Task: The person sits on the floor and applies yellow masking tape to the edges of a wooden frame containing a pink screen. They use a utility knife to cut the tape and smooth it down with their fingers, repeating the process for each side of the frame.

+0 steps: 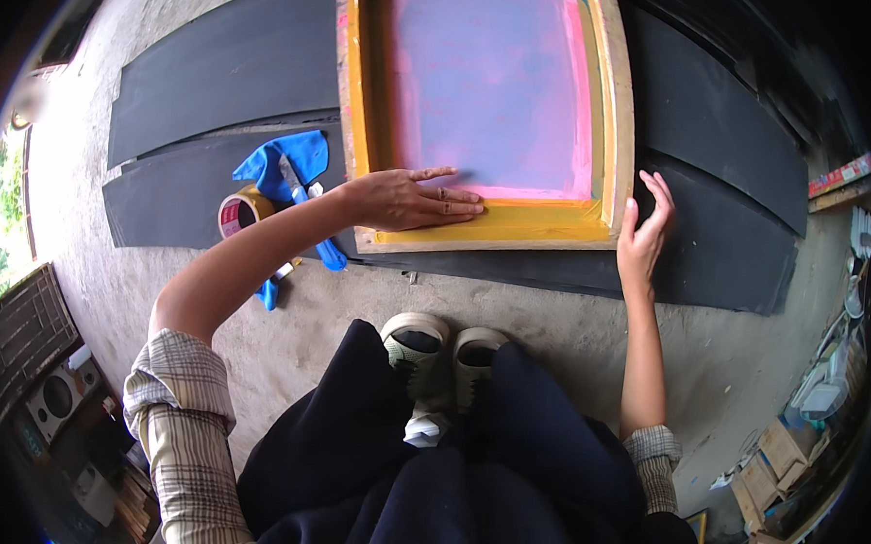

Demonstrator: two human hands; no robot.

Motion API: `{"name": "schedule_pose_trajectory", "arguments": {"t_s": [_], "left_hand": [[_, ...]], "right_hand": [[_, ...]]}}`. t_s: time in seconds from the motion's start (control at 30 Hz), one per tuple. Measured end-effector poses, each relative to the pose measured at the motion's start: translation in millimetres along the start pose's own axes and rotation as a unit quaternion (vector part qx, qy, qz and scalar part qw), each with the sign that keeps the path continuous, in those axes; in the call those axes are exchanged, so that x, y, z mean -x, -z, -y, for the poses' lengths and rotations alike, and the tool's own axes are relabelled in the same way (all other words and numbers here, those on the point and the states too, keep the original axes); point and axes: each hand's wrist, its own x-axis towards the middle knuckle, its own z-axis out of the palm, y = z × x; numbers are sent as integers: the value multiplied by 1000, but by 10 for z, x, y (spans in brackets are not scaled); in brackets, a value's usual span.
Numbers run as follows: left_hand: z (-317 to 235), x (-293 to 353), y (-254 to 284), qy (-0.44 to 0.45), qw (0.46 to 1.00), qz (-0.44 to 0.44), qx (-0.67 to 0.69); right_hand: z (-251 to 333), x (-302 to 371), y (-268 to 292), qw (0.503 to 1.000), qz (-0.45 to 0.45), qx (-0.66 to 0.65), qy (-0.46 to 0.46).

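A wooden screen-printing frame (618, 115) lies flat on black boards in front of me, its mesh (492, 90) bluish-purple with pink margins. Glossy yellow tape (540, 218) covers the inner edges of the frame. My left hand (414, 199) lies palm down on the taped near edge, towards the left corner, its fingers stretched out to the right. Beside the near right corner, my right hand (644, 233) rests against the frame's outer side with fingers apart and nothing held. Left of the frame sit a roll of yellow tape (247, 209) and a blue cloth (305, 152).
Black boards (225, 73) spread under and around the frame on a concrete floor (550, 326). A slim grey tool (292, 178) lies on the cloth. My shoes (416, 337) are close to the boards' near edge. Wooden pieces (775, 467) stand at the right, a speaker (57, 396) at the left.
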Motion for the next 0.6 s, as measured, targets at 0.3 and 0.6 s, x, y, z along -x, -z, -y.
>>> {"name": "schedule_pose_trajectory", "arguments": {"t_s": [0.3, 0.6], "left_hand": [[203, -564, -105, -20, 986, 81, 144], [180, -1307, -167, 10, 993, -48, 109]], "right_hand": [[-245, 202, -274, 987, 31, -124, -102], [-227, 170, -230, 983, 52, -120, -127]]}}
